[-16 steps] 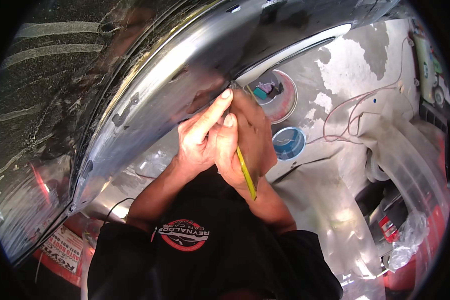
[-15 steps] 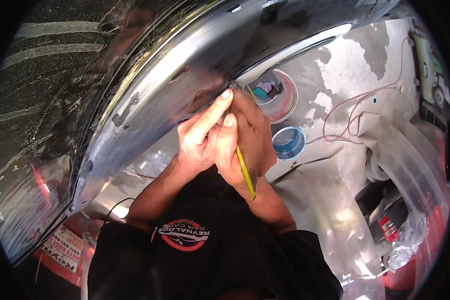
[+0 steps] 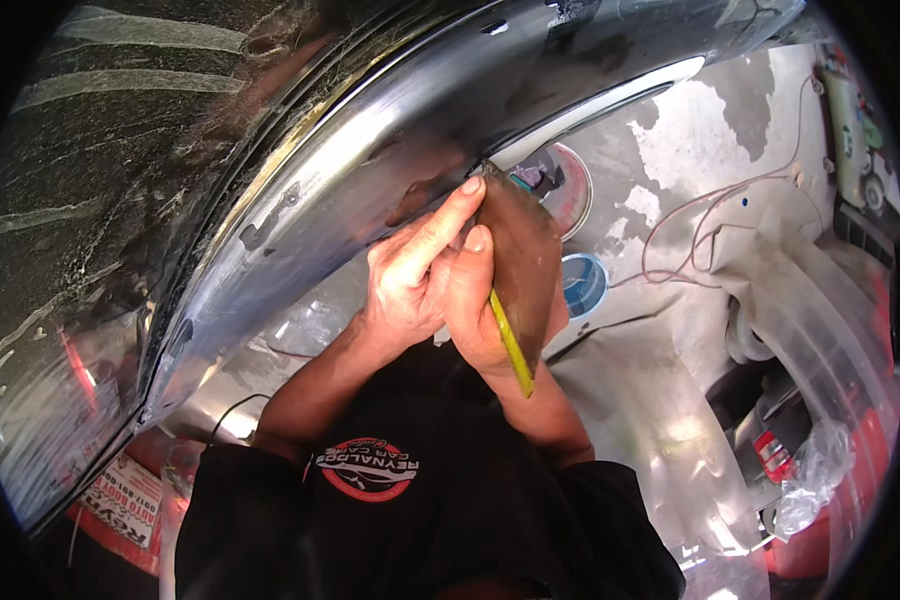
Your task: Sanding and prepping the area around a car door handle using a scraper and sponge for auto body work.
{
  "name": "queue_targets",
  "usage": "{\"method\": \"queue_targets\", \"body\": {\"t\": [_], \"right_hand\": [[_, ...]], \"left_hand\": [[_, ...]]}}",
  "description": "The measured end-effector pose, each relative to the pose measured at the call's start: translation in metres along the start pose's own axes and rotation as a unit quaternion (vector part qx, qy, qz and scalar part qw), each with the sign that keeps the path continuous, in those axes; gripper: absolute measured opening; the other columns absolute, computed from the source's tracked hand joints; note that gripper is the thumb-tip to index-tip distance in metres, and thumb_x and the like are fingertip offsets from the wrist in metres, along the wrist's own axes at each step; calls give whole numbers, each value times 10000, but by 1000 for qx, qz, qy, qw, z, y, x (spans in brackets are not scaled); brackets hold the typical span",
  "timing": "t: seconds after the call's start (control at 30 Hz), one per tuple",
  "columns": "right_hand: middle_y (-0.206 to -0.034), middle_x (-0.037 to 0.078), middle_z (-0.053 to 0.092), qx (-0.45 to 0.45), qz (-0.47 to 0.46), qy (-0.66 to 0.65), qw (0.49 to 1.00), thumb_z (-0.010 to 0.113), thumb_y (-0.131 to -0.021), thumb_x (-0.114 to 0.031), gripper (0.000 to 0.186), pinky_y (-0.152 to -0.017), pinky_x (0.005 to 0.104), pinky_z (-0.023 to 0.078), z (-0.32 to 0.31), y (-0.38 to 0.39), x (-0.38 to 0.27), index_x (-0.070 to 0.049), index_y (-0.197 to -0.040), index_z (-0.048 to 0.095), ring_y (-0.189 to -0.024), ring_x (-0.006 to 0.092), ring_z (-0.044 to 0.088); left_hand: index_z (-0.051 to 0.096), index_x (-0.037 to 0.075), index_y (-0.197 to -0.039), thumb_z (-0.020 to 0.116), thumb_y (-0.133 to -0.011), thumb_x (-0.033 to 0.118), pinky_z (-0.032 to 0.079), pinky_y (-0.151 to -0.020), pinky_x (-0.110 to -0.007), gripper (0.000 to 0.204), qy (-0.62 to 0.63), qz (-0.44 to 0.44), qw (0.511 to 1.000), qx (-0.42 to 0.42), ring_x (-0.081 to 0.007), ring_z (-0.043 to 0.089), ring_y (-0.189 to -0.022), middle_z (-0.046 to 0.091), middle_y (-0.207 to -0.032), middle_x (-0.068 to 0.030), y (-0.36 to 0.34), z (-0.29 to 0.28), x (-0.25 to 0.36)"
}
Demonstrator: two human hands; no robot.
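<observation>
Both hands meet at the lower edge of a dark, glossy curved car body panel. A thin brown sheet with a yellow strip along its near edge is gripped in my right hand, thumb lying along it. Its pointed far corner touches the panel edge. My left hand is beside the right one; its index finger stretches up and presses on that corner, while its other fingers are curled and partly hidden. What kind of sheet it is, I cannot make out.
Beyond my right hand stand a round tub with items in it and a blue bucket. A thin hose loops over the patchy floor. Clear plastic sheeting lies at the right. Long white trim runs along the panel.
Both hands have moved slightly right along the panel edge with the brown sheet. The sheet has turned and shows more of its flat face. The panel appears shifted a little in view.
</observation>
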State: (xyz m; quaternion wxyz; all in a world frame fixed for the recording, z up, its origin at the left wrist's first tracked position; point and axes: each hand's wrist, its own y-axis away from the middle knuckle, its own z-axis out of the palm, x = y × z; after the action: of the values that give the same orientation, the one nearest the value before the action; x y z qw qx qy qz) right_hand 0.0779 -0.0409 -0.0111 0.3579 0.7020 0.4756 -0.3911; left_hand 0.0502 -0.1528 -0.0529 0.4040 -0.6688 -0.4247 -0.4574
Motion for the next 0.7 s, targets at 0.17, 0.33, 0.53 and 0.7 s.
{"method": "queue_targets", "body": {"t": [0.17,0.33,0.53,0.7], "right_hand": [[-1197,195,678,141,-133,95,976,492,-1032,-82,271,-930,421,527,18,12,7,64,-1193,654,-1081,343,667],[-1166,200,679,106,-101,57,988,486,-1019,-76,262,-878,418,523,13,10,4,77,-1157,648,-1023,351,665],[-924,144,710,86,-108,72,988,674,-914,10,377,-645,310,573,-5,7,9,113,-1276,648,-737,204,678],[-936,160,714,80,-110,57,989,696,-873,43,409,-662,317,576,4,4,14,113,-1274,649,-745,218,683]], "left_hand": [[638,-17,-1378,704,-915,-18,549,-727,-295,468,-15,1,1000,-9,-181,663,-709,714,-889,-152,7,-4,-4],[637,-20,-1377,677,-906,-48,551,-726,-301,474,-5,-4,1000,-8,-189,680,-724,717,-894,-161,7,-5,-3],[633,-36,-1370,594,-892,-125,550,-705,-309,488,21,10,1000,-18,-218,660,-682,678,-842,-171,-2,-2,7],[635,-30,-1373,617,-886,-113,528,-668,-314,495,16,-4,1000,-13,-190,608,-638,637,-771,-129,-1,-6,1]]}}
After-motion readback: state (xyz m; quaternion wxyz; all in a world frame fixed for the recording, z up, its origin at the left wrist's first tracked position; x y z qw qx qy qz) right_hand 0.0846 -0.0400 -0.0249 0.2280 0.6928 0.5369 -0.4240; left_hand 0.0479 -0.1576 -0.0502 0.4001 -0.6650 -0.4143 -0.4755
